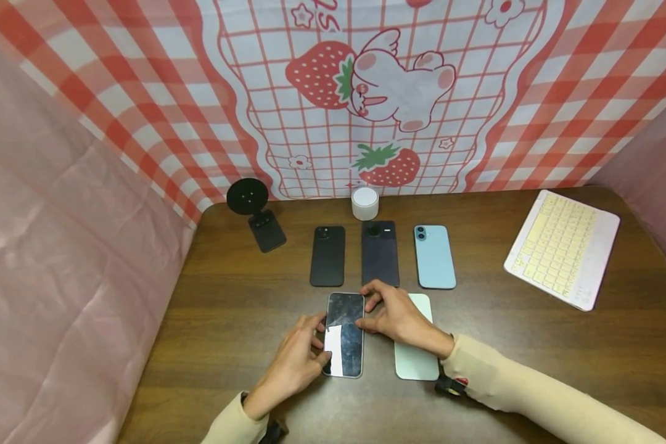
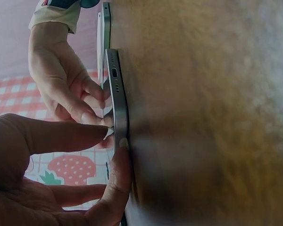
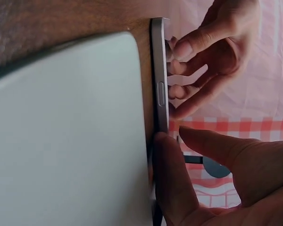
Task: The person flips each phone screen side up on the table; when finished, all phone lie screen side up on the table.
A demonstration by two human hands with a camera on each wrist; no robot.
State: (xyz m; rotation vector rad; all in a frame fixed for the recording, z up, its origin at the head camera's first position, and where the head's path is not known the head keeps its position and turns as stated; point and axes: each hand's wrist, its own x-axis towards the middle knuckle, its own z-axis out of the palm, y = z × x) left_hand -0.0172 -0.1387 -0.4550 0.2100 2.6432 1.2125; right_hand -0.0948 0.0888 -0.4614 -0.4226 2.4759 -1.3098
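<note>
A smartphone [image 1: 344, 345] lies screen up on the wooden table, its glass reflecting light. My left hand [image 1: 296, 357] holds it by the left long edge, thumb over the screen rim. In the left wrist view, a left fingertip [image 2: 123, 146] presses the grey side of the frame. From the other side my right hand [image 1: 399, 314] grips near the top right corner, index finger at the side and thumb over the screen edge. Below my right wrist lies a mint-green phone [image 1: 416, 361], partly covered by that hand.
Behind stand in a row a black phone [image 1: 328, 259], a dark blue phone [image 1: 380, 256] and a light blue phone [image 1: 435, 259], backs up. A black stand [image 1: 266, 231] is at back left, a white cylinder [image 1: 365, 205] at the back edge, a keyboard [image 1: 563, 246] at right.
</note>
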